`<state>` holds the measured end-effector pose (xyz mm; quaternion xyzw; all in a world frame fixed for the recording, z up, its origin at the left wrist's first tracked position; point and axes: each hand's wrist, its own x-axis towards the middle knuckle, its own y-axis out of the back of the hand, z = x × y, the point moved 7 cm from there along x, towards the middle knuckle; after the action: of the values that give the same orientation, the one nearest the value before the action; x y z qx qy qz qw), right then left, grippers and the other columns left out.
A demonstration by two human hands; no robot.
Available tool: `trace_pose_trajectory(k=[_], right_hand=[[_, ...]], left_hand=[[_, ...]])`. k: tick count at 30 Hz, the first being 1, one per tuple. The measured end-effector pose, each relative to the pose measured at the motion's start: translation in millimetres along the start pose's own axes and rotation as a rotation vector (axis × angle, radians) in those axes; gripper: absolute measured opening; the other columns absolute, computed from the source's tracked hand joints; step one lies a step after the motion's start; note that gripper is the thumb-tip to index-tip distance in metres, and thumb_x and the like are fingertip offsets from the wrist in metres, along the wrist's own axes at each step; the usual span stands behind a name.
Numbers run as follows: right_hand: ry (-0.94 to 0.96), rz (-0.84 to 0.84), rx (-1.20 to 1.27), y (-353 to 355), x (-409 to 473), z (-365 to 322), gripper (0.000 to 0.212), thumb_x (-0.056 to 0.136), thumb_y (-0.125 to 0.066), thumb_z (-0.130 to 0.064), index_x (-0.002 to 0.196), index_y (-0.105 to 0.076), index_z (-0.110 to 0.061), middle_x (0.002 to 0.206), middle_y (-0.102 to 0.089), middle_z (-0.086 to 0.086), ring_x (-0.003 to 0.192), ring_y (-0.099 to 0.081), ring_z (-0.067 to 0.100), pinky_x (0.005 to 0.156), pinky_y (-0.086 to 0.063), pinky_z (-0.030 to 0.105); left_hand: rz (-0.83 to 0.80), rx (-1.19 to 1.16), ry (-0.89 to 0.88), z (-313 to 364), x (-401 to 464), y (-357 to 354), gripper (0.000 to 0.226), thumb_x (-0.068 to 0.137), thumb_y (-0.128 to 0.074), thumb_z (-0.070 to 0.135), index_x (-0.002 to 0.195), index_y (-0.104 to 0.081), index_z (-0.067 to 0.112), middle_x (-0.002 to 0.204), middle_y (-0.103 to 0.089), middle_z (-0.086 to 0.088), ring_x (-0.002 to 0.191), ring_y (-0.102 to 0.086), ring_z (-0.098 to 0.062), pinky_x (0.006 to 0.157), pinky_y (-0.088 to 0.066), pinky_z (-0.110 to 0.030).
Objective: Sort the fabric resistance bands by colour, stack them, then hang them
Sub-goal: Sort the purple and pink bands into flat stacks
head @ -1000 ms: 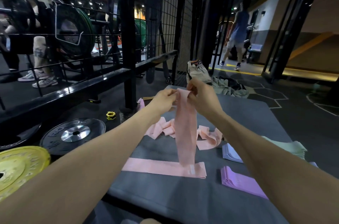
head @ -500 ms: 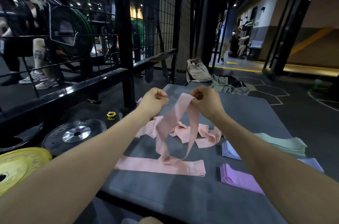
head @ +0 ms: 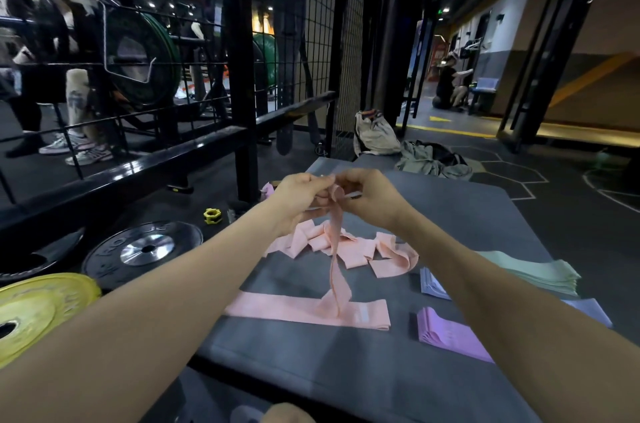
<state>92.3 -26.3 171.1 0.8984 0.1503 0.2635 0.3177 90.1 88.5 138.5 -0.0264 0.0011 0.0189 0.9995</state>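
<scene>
Hands: the left hand (head: 300, 196) and right hand (head: 372, 199) are raised close together above the grey mat (head: 346, 367), each pinching the top of one pink band (head: 335, 267); that band hangs twisted, its lower end touching the flat pink band (head: 298, 308) on the mat.
Pink, done: the flat pink band lies straightened near the front of the mat; whether more lie under it I cannot tell.
Pink, left: a loose pink heap (head: 346, 246) lies unsorted behind it, several bands crumpled together.
Other colours: a mint stack (head: 540, 275), a pale blue stack (head: 431, 286) and a lilac stack (head: 450, 334) sit folded at the right of the mat, apart from the pink; these look sorted.
Judgement: sorting seems largely finished; pink stacking is barely begun; hanging has not started, and no hook for it can be made out.
</scene>
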Motion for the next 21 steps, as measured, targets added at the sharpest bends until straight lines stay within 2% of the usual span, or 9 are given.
trace_pose_trajectory(k=[2, 4, 6, 8, 10, 12, 16, 19, 21], right_hand=[[-0.069, -0.017, 0.174, -1.2, -2.2, 5.9, 0.031, 0.084, -0.051, 0.014, 0.109, -0.063, 0.001, 0.086, -0.065, 0.001, 0.073, -0.063, -0.001, 0.075, -0.05, 0.012], [-0.144, 0.049, 0.286, 3.3, -2.2, 15.2, 0.034, 0.085, -0.045, 0.017, 0.112, -0.061, 0.004, 0.09, -0.063, 0.004, 0.08, -0.062, 0.005, 0.077, -0.049, 0.012], [-0.17, 0.085, 0.317, 3.3, -1.2, 19.2, 0.031, 0.09, -0.046, 0.008, 0.117, -0.058, -0.001, 0.102, -0.061, 0.004, 0.092, -0.058, 0.01, 0.076, -0.045, 0.008], [-0.185, 0.029, 0.42, -8.4, -2.0, 17.7, 0.023, 0.095, -0.049, -0.003, 0.115, -0.059, -0.008, 0.098, -0.062, -0.003, 0.083, -0.058, -0.002, 0.067, -0.042, 0.001], [-0.187, -0.041, 0.495, -22.2, -3.2, 16.7, 0.013, 0.096, -0.049, -0.011, 0.097, -0.062, -0.012, 0.082, -0.061, -0.006, 0.066, -0.056, -0.007, 0.066, -0.042, 0.005], [-0.181, -0.062, 0.495, -30.4, -3.0, 18.2, 0.015, 0.094, -0.054, -0.015, 0.081, -0.06, -0.012, 0.07, -0.057, -0.003, 0.058, -0.052, 0.0, 0.066, -0.043, 0.015], [-0.188, -0.028, 0.435, -36.0, 0.4, 18.5, 0.018, 0.091, -0.059, -0.011, 0.074, -0.056, -0.01, 0.061, -0.05, 0.0, 0.043, -0.042, -0.002, 0.046, -0.036, 0.012], [-0.191, -0.045, 0.412, -42.8, 0.4, 17.7, 0.019, 0.091, -0.06, -0.012, 0.072, -0.056, -0.011, 0.054, -0.054, -0.004, 0.04, -0.042, -0.001, 0.044, -0.035, 0.015], [-0.217, -0.087, 0.405, -49.6, -4.1, 20.2, 0.017, 0.088, -0.063, -0.011, 0.073, -0.057, -0.013, 0.05, -0.058, -0.008, 0.042, -0.047, 0.001, 0.044, -0.039, 0.016]], left_hand=[[0.003, 0.022, 0.008, -0.7, -0.7, 4.7, 0.012, 0.089, -0.055, 0.006, 0.077, -0.056, 0.009, 0.07, -0.062, -0.006, 0.072, -0.062, -0.018, 0.075, -0.057, -0.029], [-0.018, 0.035, 0.001, 0.2, -1.6, 5.8, 0.02, 0.088, -0.05, 0.001, 0.07, -0.052, 0.009, 0.066, -0.057, -0.005, 0.069, -0.06, -0.017, 0.068, -0.057, -0.026], [-0.068, 0.037, -0.017, 4.3, -5.4, 2.7, 0.024, 0.089, -0.049, 0.002, 0.067, -0.051, 0.011, 0.06, -0.055, -0.001, 0.065, -0.057, -0.015, 0.064, -0.054, -0.025], [-0.1, 0.028, -0.03, 7.9, -7.3, 1.3, 0.023, 0.09, -0.047, 0.004, 0.068, -0.052, 0.012, 0.054, -0.055, 0.004, 0.062, -0.056, -0.013, 0.067, -0.053, -0.026], [-0.07, 0.014, -0.031, 8.4, -6.6, 6.6, 0.022, 0.088, -0.045, 0.003, 0.068, -0.05, 0.011, 0.055, -0.055, 0.003, 0.062, -0.056, -0.013, 0.067, -0.051, -0.027], [-0.006, -0.003, -0.009, 3.1, -4.4, 16.5, 0.019, 0.087, -0.042, 0.003, 0.07, -0.05, 0.01, 0.065, -0.055, -0.002, 0.067, -0.055, -0.017, 0.069, -0.049, -0.03], [0.013, 0.048, 0.029, -14.7, -6.6, 28.2, 0.011, 0.093, -0.05, 0.017, 0.084, -0.055, 0.011, 0.082, -0.057, -0.005, 0.08, -0.055, -0.018, 0.076, -0.048, -0.031], [0.008, 0.126, -0.064, -17.2, -7.9, 33.3, 0.016, 0.096, -0.05, 0.014, 0.081, -0.056, 0.01, 0.078, -0.057, -0.005, 0.073, -0.055, -0.015, 0.071, -0.049, -0.027], [0.092, 0.119, -0.102, -19.3, -8.2, 43.9, 0.021, 0.096, -0.049, 0.01, 0.076, -0.055, 0.011, 0.075, -0.058, -0.005, 0.069, -0.055, -0.016, 0.064, -0.05, -0.027]])
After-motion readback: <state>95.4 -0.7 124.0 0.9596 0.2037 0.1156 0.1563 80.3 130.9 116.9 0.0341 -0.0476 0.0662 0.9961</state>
